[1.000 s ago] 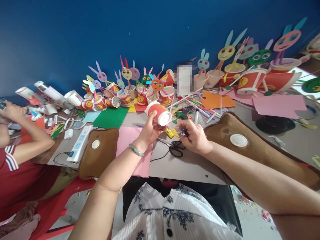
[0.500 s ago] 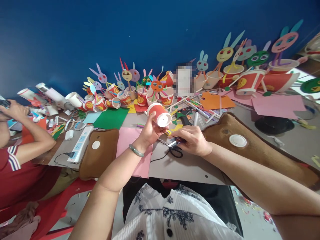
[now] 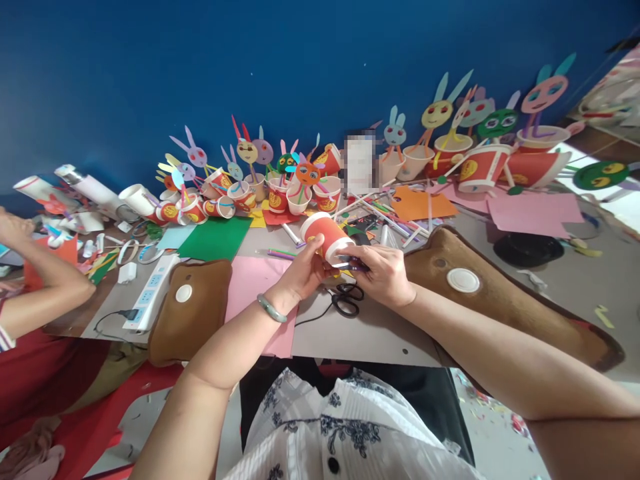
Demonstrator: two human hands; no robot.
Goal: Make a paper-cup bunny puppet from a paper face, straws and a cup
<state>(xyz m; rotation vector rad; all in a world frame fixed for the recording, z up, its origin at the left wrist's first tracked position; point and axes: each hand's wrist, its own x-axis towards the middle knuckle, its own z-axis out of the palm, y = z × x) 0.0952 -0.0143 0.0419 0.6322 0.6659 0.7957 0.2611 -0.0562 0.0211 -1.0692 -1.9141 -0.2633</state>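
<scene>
My left hand (image 3: 306,272) is closed around a red and white paper cup (image 3: 325,232), tilted so that its base faces down and to the right. At that base, my right hand (image 3: 386,275) grips a small dark tool (image 3: 358,263) with a pale, straight tip. The tip lies against or just in front of the cup's bottom edge; its exact kind is partly hidden by the fingers. Black-handled scissors (image 3: 346,301) rest on the table (image 3: 345,340) just below both hands. Pink paper (image 3: 255,287) lies beneath and beside my left wrist.
Paper-cup rabbit figures (image 3: 295,183) line the back by the blue wall. Brown hot-water bags (image 3: 193,307) lie on both sides. A white power strip (image 3: 153,290) sits at left, near a co-worker's arm (image 3: 55,277). Green paper (image 3: 215,239) and straws (image 3: 395,220) lie behind the cup.
My right hand has brought the dark tool up to the cup's base. The cup has tilted further downward to the right. The scissors are more fully exposed, and the view has shifted slightly.
</scene>
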